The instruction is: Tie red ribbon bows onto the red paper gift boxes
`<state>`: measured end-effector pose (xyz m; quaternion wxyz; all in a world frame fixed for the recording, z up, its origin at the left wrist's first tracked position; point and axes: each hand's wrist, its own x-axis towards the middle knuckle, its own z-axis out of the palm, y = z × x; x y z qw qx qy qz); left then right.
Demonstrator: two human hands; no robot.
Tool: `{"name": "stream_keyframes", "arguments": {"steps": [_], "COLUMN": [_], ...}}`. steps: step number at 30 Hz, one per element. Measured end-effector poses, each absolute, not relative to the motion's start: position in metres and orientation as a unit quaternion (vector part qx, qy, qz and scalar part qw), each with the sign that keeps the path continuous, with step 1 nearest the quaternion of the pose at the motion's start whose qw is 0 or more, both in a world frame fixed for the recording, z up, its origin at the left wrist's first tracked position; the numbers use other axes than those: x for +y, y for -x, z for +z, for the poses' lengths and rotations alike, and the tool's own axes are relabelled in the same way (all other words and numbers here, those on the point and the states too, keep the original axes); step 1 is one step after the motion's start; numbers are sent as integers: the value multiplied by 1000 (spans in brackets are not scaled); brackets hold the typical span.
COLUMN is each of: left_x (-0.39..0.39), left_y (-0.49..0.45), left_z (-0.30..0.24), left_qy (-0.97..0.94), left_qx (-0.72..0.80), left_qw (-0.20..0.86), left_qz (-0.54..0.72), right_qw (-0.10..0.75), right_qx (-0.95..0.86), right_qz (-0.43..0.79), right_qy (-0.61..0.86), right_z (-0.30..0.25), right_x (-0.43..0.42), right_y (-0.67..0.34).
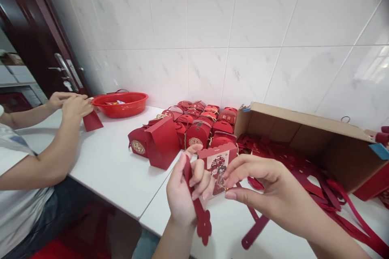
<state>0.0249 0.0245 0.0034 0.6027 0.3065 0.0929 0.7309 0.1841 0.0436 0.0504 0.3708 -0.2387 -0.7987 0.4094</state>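
Observation:
My left hand (190, 188) is closed around a dark red paper strap (203, 220), whose scalloped end hangs below the fingers. Thumb and fingertips of my right hand (261, 188) pinch a tiny gold-coloured piece (226, 189), too small to make out further. Just behind both hands stands a red box with a printed picture (218, 166), partly hidden by my fingers. A red strap with a rounded end (255, 232) lies on the table below my right hand. Left of the printed box is a plain red folded box (163, 142), standing upright.
Many finished-looking red gift boxes (199, 131) are grouped near the wall. An open cardboard carton (304, 129) on its side spills red straps at right. At left, a co-worker's hands (74, 105) hold a red box beside a red basin (121, 107).

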Motion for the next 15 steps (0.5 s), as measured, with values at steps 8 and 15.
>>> {"name": "stream_keyframes", "arguments": {"steps": [8, 15], "left_x": [22, 23], "left_y": [-12, -15], "left_z": [2, 0], "left_qy": [-275, -290], "left_qx": [55, 42], "left_qw": [491, 482], "left_qz": [825, 826], "right_qw": [229, 241], "right_qx": [-758, -763], "right_qz": [567, 554], "right_qy": [228, 230], "right_z": [22, 13], "right_x": [56, 54], "right_y": [-163, -159]}}
